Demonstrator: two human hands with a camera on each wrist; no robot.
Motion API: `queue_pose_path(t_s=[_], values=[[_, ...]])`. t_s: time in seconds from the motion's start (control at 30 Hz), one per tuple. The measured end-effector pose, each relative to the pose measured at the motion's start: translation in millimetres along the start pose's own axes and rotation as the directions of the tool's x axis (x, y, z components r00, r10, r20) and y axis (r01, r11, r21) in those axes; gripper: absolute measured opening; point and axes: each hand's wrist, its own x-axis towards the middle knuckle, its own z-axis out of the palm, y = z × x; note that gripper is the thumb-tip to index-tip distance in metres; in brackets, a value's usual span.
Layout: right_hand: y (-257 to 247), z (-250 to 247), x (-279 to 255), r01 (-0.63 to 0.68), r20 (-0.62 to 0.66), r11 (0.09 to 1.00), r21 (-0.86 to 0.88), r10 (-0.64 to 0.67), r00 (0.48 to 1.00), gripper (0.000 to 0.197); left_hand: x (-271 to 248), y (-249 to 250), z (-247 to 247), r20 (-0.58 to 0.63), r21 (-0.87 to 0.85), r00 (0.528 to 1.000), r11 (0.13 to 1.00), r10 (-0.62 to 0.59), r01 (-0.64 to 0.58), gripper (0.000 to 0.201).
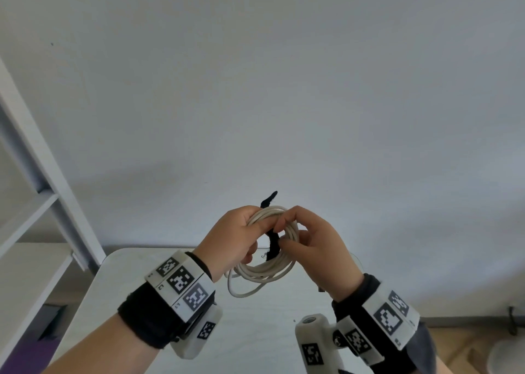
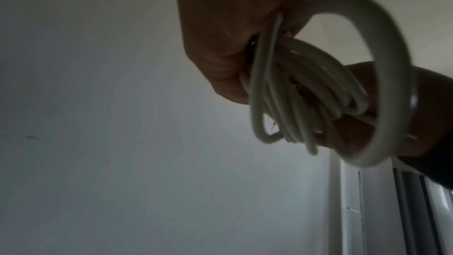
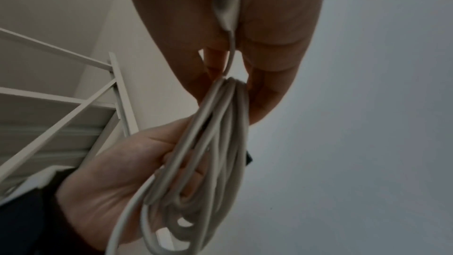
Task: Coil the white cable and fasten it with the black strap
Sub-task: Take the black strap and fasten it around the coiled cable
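Both hands are raised in front of a pale wall, above a white table (image 1: 250, 342), with the white cable (image 1: 267, 265) held between them as a coil of several loops. The left hand (image 1: 235, 237) grips the coil at its upper left, fingers curled round the bunched strands; one loose loop hangs lower than the rest. The right hand (image 1: 315, 248) pinches at the coil's right side — thumb and fingertips meet where the black strap (image 1: 274, 244) crosses the loops. One end of the strap sticks up above the coil and the other hangs down inside the ring. The right wrist view shows the right hand's fingers closed on the top of the bundled loops, with the left palm beneath. A white shelf frame (image 1: 42, 175) stands at the left.
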Motion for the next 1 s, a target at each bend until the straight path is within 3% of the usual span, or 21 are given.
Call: queue_pose_path(t_s=[0.27,0.43,0.57,0.77,0.87,1.0], values=[[0.8,-2.7,2.7,-0.086,0.055,0.991,-0.101,0.092,0.994,0.030,3.9,-5.1,0.4,-0.023,0.083,1.000,0.997,0.002,0.000,0.018],[5.8,-8.6,4.1,-0.132,0.161,0.989,-0.073,0.142,0.977,0.030,2.4,-9.7,1.2,-0.006,0.125,1.000,0.992,-0.009,0.010,0.016],[6.5,-7.7,-1.3,-0.101,0.208,0.995,0.026,0.093,0.974,0.033,3.6,-11.4,2.0,-0.026,0.084,0.999,0.996,-0.036,0.038,0.014],[11.6,6.9,-7.9,-0.005,0.109,0.999,0.049,-0.001,0.994,0.035,1.1,-8.4,4.4,-0.040,0.037,0.998,0.998,-0.047,0.048,0.021],[17.5,8.3,-8.3,-0.025,0.048,0.982,0.188,0.017,0.999,0.037,-0.7,-7.4,6.1,-0.032,0.023,0.999,0.999,-0.043,0.044,0.023],[22.3,8.8,-9.3,-0.068,0.056,0.932,0.357,0.051,0.997,0.039,-3.3,-6.7,7.9,-0.032,0.054,0.999,0.998,-0.017,0.019,0.016]])
